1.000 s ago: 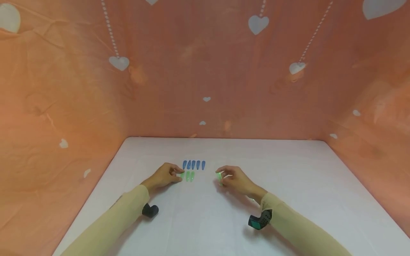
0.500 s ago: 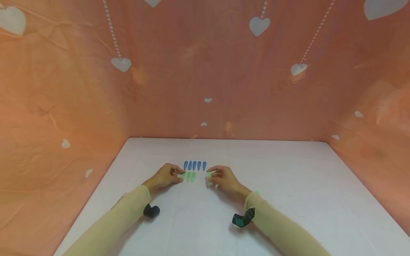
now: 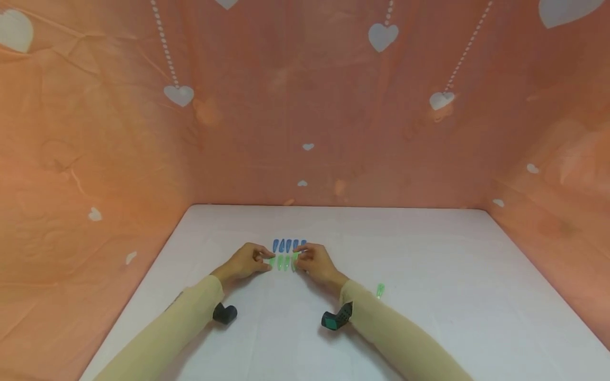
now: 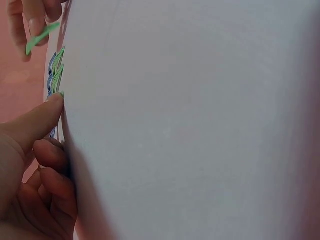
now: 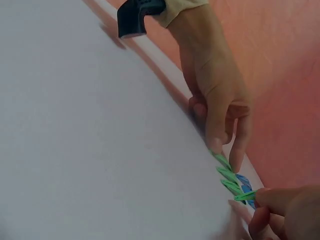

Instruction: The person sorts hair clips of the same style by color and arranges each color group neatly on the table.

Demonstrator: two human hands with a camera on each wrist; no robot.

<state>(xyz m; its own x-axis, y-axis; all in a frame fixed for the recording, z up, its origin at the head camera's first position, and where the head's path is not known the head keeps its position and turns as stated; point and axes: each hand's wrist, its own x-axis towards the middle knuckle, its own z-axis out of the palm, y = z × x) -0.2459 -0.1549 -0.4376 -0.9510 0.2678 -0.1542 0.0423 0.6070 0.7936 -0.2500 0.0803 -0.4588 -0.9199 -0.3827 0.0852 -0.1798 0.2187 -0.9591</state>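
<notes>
In the head view, a row of several blue snap hair clips lies on the white table, with green hair clips lined up just in front. My left hand holds the leftmost green clip on the table, thumb at one end and a finger at the other. At the right end of the green row, my right hand pinches another green clip between thumb and finger. The left wrist view shows that clip just above the table. The right hand partly covers the rightmost blue clips.
A lone green hair clip lies to the right, beside the right forearm. The white table meets orange cloth walls with printed hearts at its back and sides. Black wrist devices sit under both forearms.
My right hand has moved left with its green clip, from apart on the right to the end of the green row. The lone clip has come into view. The left hand stays put.
</notes>
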